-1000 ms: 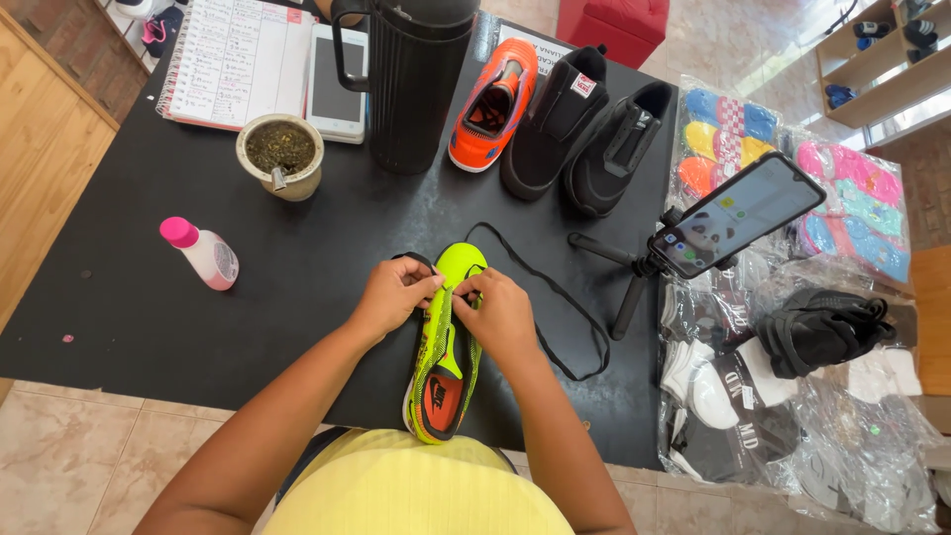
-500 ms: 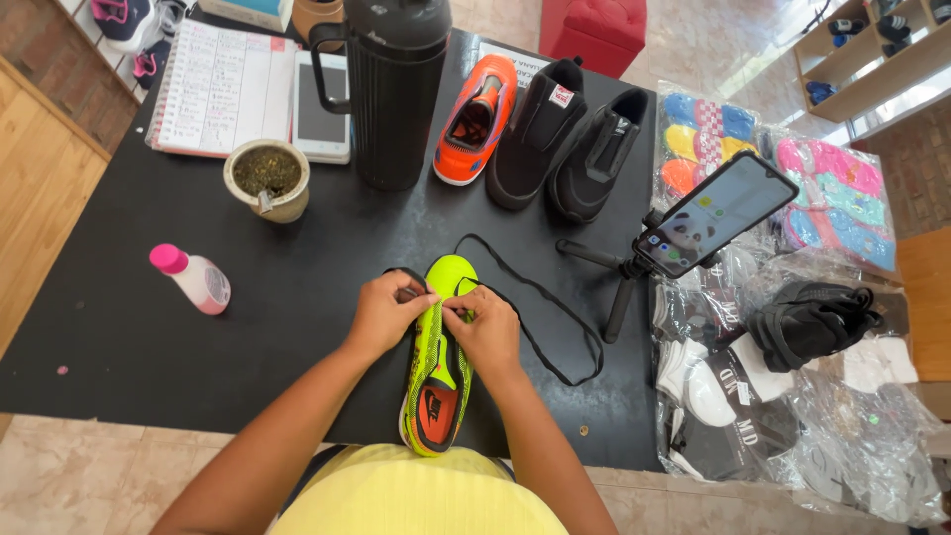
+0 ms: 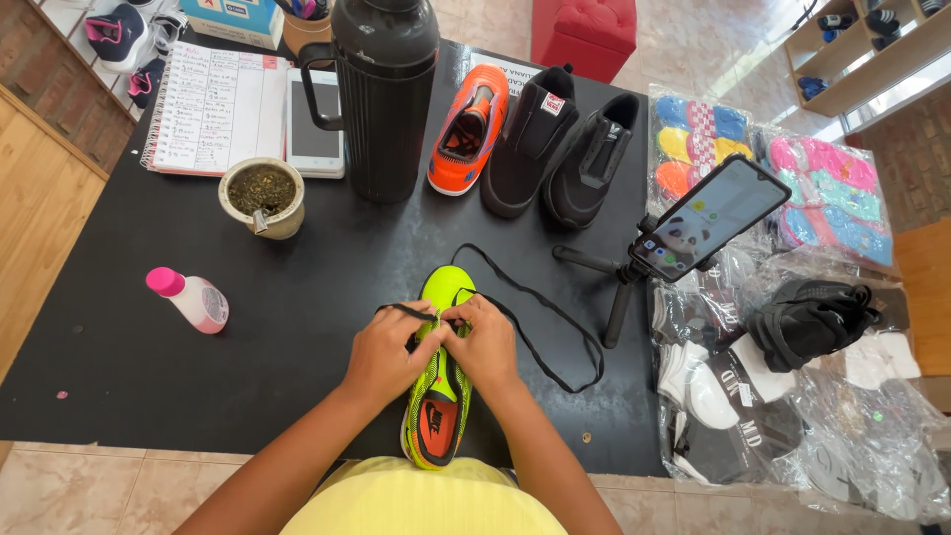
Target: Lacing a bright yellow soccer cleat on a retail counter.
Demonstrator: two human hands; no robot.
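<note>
**Two hands at the lace of a neon-yellow shoe on a black table**

Far left on the black table (image 3: 149, 367) lies a small pink-capped bottle (image 3: 190, 299); behind it stand a round cup of green herb (image 3: 262, 196), a spiral notebook (image 3: 214, 107) and a white phone (image 3: 315, 121). A tall dark jug (image 3: 384, 94) rises near the middle rear. At the front edge lies the neon-yellow shoe (image 3: 440, 396), toe pointing away from the person, its orange insole showing. The left hand (image 3: 384, 355) rests on the shoe's left side, fingers pinched narrow on the black lace (image 3: 540, 317); the right hand (image 3: 483, 342) meets it from the right, fingers likewise closed on the lace over the eyelets. The loose lace loops out over the table to the right. Behind stand an orange shoe (image 3: 470, 129) and two black shoes (image 3: 570, 149). Further right, a dark phone on a small tripod (image 3: 693, 223) tilts beside packets of coloured insoles (image 3: 773, 168) and bagged socks (image 3: 733, 396).
</note>
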